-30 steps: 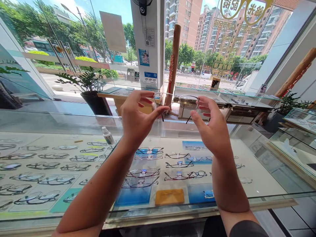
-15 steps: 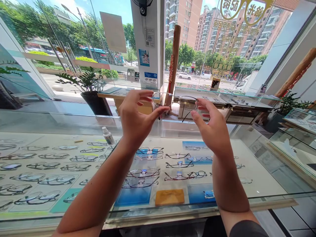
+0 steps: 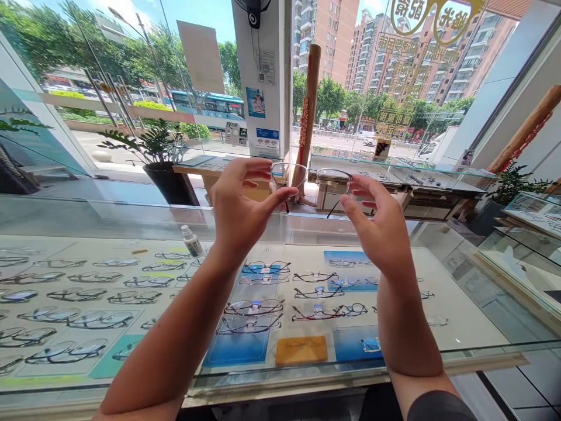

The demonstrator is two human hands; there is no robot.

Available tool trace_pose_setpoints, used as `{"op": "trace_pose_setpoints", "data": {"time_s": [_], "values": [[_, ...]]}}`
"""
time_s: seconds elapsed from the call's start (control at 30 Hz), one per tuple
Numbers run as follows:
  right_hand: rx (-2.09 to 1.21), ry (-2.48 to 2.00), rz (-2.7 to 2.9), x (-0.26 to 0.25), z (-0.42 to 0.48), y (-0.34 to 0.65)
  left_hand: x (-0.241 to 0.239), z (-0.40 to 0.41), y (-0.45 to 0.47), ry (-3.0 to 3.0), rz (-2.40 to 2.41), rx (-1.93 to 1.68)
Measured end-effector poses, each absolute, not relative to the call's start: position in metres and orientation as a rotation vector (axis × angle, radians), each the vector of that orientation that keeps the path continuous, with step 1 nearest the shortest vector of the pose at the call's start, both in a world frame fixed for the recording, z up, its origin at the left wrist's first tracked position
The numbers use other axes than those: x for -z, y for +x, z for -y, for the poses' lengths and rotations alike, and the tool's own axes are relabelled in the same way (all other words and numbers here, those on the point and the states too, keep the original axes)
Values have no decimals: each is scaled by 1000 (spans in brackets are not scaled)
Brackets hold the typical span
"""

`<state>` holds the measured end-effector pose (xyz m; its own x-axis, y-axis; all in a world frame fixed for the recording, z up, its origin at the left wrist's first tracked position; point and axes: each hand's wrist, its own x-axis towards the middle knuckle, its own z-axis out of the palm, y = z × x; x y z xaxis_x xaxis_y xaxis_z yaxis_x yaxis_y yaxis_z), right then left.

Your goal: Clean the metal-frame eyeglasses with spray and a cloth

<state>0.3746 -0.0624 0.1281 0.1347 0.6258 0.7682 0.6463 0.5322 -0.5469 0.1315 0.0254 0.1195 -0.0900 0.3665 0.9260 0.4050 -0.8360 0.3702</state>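
Note:
A pair of thin-rimmed eyeglasses (image 3: 333, 172) is held up above the glass counter, its lenses clear enough to see the shop through. My left hand (image 3: 243, 196) pinches the glasses at their left side, with the thumb beneath the left lens. At the other end, my right hand (image 3: 377, 219) grips the right side between thumb and fingers. Dark temple tips hang below the lenses. Under my forearms, several rows of eyeglass frames (image 3: 90, 320) lie inside the counter (image 3: 464, 316).
A small white spray bottle (image 3: 191, 241) stands behind my left forearm. A mustard-coloured case (image 3: 301, 351) lies near the counter's front. Beyond are a potted plant (image 3: 169, 175), a wooden post (image 3: 309, 105) and another display counter (image 3: 442, 181) by the window.
The eyeglasses have tilted slightly, so their lenses show taller and the temple tips have shifted a little. Both hands keep their grip. Outside, a blue bus has moved right.

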Motion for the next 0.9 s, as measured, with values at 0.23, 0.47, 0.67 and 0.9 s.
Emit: {"op": "trace_pose_setpoints", "data": {"time_s": [0.23,0.47,0.67,0.9], "values": [[26,-1092,1524,-129,67,374,-119,-38,128,-2245,913,2261],[-24,-1052,1521,-130,67,374,-114,-57,125,-2270,798,2297],[-43,-1036,1482,-131,64,375,-112,-57,126,-2200,736,2280],[-103,-967,1426,-131,57,380,-113,-51,128,-2015,622,2188]]}}
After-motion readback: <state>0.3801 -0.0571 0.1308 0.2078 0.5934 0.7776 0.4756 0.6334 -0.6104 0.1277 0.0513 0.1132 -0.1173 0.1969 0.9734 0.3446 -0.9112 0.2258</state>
